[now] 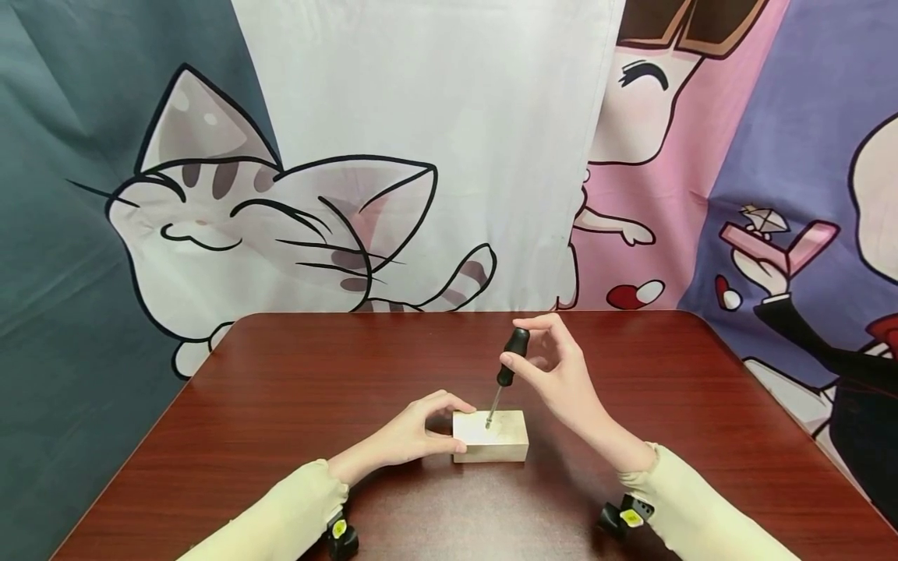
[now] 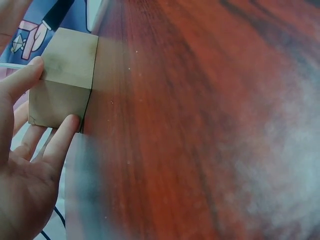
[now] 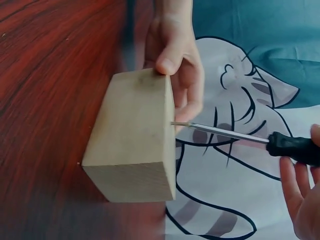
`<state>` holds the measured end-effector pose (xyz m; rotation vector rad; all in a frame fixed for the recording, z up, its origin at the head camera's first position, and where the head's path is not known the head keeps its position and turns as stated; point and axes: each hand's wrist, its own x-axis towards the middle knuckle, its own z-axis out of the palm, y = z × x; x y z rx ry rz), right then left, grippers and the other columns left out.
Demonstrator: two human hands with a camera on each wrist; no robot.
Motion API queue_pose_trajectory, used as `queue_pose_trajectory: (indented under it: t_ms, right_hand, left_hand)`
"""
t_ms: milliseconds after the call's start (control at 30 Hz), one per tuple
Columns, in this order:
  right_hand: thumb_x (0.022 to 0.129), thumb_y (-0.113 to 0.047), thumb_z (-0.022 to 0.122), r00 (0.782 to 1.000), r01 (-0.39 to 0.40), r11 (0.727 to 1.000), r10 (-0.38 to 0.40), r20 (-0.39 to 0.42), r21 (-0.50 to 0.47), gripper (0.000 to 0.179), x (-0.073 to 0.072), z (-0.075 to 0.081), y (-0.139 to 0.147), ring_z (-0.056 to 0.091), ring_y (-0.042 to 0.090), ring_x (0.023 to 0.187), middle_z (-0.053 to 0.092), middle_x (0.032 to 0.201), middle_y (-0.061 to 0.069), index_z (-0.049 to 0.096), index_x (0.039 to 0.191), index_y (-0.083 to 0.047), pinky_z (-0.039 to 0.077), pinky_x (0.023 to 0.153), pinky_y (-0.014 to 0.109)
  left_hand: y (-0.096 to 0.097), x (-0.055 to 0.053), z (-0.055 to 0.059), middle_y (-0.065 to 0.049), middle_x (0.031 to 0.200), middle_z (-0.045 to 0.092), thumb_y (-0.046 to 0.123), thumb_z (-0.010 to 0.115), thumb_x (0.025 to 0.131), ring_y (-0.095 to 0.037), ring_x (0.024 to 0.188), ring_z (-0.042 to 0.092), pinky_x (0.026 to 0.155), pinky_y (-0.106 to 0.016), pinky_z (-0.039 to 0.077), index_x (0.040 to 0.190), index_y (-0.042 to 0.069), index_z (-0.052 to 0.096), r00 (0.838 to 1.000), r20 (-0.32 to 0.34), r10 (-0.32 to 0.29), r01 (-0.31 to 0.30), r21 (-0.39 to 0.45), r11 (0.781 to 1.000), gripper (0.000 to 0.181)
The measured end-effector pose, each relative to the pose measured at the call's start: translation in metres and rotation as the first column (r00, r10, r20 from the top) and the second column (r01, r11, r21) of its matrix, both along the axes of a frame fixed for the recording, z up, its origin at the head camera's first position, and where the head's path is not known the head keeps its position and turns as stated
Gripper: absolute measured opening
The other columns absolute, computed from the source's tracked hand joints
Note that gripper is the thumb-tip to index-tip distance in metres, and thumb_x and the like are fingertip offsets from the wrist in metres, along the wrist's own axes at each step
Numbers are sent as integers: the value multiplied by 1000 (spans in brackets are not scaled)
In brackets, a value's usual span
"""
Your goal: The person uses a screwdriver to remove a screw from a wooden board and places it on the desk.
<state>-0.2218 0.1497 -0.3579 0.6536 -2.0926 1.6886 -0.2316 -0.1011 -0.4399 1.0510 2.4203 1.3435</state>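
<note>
A pale wooden block (image 1: 491,452) lies on the table, and my left hand (image 1: 419,428) grips its left end between thumb and fingers. The left wrist view shows the thumb and fingertips against the wooden block (image 2: 65,80). My right hand (image 1: 557,370) holds a screwdriver (image 1: 515,347) by its black handle, tilted, with its shaft running down to the block's top face. In the right wrist view the screwdriver (image 3: 230,134) meets a small screw (image 3: 178,123) that stands partly out of the wood. How deep the screw sits is hidden.
The dark red wooden table (image 1: 316,374) extends around the block on every side. Behind it hangs a cloth backdrop (image 1: 435,93) with a cartoon cat and figures. A small black wrist camera (image 1: 624,518) sits at the right sleeve, and another wrist camera (image 1: 342,538) at the left.
</note>
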Motion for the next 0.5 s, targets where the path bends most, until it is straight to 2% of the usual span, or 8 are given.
queue_pose_trajectory:
  t_ms: [233, 367, 500]
  right_hand:
    - [83, -1, 77, 999, -48, 998, 47, 13, 31, 43, 0, 7, 8, 69, 16, 72, 68, 88, 6, 60, 121, -12, 59, 65, 30]
    - [86, 0, 73, 994, -110, 993, 109, 10, 46, 40, -2, 7, 9, 72, 19, 84, 72, 99, 4, 61, 123, -12, 59, 75, 29]
    - [91, 3, 65, 978, -206, 977, 207, -7, 44, 41, -2, 7, 9, 71, 29, 101, 70, 113, 6, 56, 129, -12, 59, 81, 32]
  left_hand:
    - [1, 0, -1, 8, 123, 62, 31, 81, 82, -9, 111, 60, 99, -29, 48, 125, 27, 62, 1000, 1, 3, -3, 9, 1000, 47]
    - [1, 0, -2, 8, 123, 62, 30, 81, 82, -10, 112, 60, 99, -28, 48, 125, 26, 63, 1000, 2, 4, -4, 16, 1000, 47]
    - [1, 0, -2, 7, 123, 62, 30, 81, 82, -10, 112, 61, 99, -28, 48, 125, 26, 63, 1000, 8, 5, -5, 20, 1000, 47]
